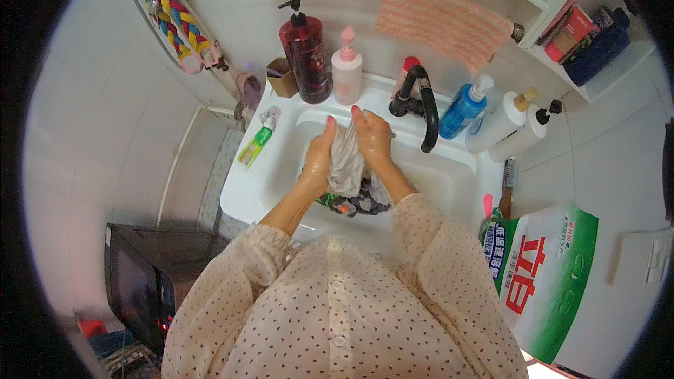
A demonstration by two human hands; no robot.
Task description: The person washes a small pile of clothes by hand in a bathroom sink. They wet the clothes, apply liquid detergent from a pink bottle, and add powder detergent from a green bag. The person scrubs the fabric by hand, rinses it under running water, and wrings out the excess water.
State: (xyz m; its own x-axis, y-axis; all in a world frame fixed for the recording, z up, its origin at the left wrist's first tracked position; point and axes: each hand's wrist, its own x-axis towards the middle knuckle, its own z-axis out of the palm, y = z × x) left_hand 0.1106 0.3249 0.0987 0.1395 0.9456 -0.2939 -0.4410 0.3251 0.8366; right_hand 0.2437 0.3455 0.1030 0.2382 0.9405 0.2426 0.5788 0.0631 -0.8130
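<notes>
Over a white washbasin (453, 181), my left hand (317, 160) and my right hand (373, 137) both grip a wet, light grey-beige cloth (346, 166), one hand on each side of it. Both thumbs point up towards the back rim. Beneath the cloth, dark patterned wet fabric (363, 202) with green and orange patches lies in the basin. A black curved faucet (430, 116) stands behind and to the right of my right hand, apart from it.
Pump bottles, a dark red one (308, 58) among them, line the basin's back rim. A green and yellow tube (255, 147) lies on the left rim. A large detergent bag (547, 279) stands at the right. Above hangs a striped towel (442, 21).
</notes>
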